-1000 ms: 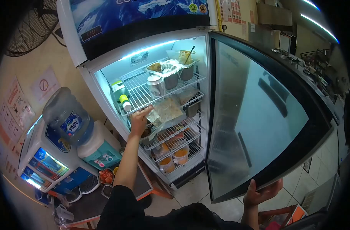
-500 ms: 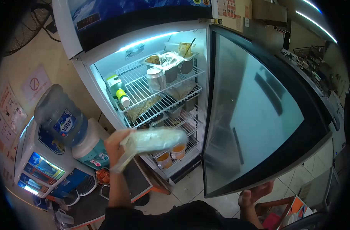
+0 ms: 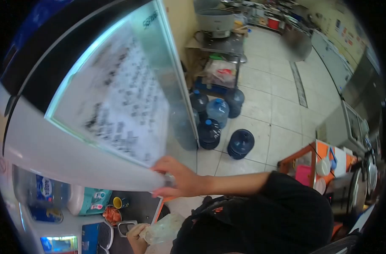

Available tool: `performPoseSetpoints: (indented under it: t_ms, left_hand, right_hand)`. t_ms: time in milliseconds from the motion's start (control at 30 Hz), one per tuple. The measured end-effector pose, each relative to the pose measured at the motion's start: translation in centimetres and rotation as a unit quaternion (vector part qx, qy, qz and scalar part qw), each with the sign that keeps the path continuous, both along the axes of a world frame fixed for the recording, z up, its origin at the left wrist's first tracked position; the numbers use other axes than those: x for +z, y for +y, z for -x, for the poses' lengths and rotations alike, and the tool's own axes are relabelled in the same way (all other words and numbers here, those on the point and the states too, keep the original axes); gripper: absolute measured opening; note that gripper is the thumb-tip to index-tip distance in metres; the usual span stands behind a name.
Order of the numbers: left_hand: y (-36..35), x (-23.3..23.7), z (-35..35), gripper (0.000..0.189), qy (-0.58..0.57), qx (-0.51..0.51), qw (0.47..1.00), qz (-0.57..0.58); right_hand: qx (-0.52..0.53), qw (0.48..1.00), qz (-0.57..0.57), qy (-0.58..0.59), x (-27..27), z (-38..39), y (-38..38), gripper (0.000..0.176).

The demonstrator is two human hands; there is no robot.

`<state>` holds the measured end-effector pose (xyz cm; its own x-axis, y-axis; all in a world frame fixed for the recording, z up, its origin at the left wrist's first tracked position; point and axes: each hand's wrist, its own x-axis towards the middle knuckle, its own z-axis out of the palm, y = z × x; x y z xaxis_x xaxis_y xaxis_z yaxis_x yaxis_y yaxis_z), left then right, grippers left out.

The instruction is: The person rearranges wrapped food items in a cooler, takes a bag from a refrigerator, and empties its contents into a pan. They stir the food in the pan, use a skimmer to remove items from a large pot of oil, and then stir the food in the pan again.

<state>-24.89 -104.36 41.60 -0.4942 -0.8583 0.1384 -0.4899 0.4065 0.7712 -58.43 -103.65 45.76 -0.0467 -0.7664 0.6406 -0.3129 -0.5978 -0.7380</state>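
Note:
My right hand [image 3: 178, 175] is on the edge of the fridge door [image 3: 108, 158], its fingers bent round the door's rim near the lower corner. Sheets with handwriting [image 3: 129, 101] show on the door's glass. Low in the view, my left hand [image 3: 138, 237] grips a whitish, translucent plastic bag [image 3: 163, 230] close to my body. What the bag contains cannot be made out.
Several blue water jugs [image 3: 217, 111] stand on the tiled floor beside a metal rack [image 3: 218, 44]. At the lower left are a water dispenser [image 3: 91, 199] and a dark table [image 3: 140, 202]. An orange-framed table [image 3: 303, 154] stands at the right.
The view has swung right. The fridge door, open before, now hides the shelves. The bag in my left hand has come down from before the fridge towards my body.

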Motion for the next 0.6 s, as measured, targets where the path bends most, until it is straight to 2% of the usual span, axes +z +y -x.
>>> performPoseSetpoints:
  t_ms: [67, 100, 200, 233, 333, 367, 433, 467, 500, 533, 600]
  left_hand:
    - [0.2, -1.0, 0.4, 0.021, 0.005, 0.017, 1.0, -0.008]
    - [-0.1, -1.9, 0.3, 0.02, -0.033, 0.005, 0.999, 0.005]
    - [-0.7, -5.4, 0.8, 0.021, 0.028, 0.019, 0.999, -0.024]
    - [-1.2, -5.4, 1.6, 0.02, 0.023, -0.028, 0.999, 0.028]
    - [-3.0, -8.0, 3.3, 0.023, 0.016, -0.058, 0.997, 0.058]
    - [-3.5, -7.7, 4.7, 0.026, 0.003, -0.074, 0.997, 0.037]
    - [-4.2, -6.7, 8.7, 0.031, -0.022, -0.106, 0.994, -0.005]
    - [-4.6, -7.1, 10.5, 0.029, -0.014, -0.124, 0.992, 0.011]
    - [-5.1, -7.8, 12.6, 0.027, -0.006, -0.141, 0.99, 0.03]
    - [-5.4, -7.6, 15.1, 0.025, 0.002, -0.156, 0.986, 0.051]
    - [-5.2, -6.6, 21.2, 0.026, -0.02, -0.195, 0.981, -0.001]
  right_hand:
    - [0.016, 1.0, -0.021, -0.01, -0.1, -1.7, -2.5, 0.064]
    - [0.02, 1.0, -0.02, -0.012, -0.7, -2.6, -3.8, 0.062]
    - [0.038, 0.999, -0.036, 0.004, -2.2, -4.0, -6.7, 0.06]
    - [0.044, 0.998, -0.046, 0.013, -2.8, -4.2, -7.5, 0.059]
    - [0.025, 0.994, 0.006, 0.108, -7.5, -3.9, -11.4, 0.071]
    - [0.057, 0.989, -0.02, 0.138, -8.8, -3.3, -12.2, 0.075]
    - [0.128, 0.983, -0.097, 0.089, -8.4, -0.6, -11.4, 0.075]
    - [0.165, 0.976, -0.131, 0.061, -8.1, 0.9, -10.8, 0.074]
    - [0.13, 0.988, -0.065, 0.055, -9.3, 2.8, -10.4, 0.061]
    - [0.118, 0.988, -0.085, 0.047, -9.4, 5.8, -9.2, 0.057]
    - [0.098, 0.987, -0.122, 0.039, -10.7, 13.6, -4.8, 0.049]
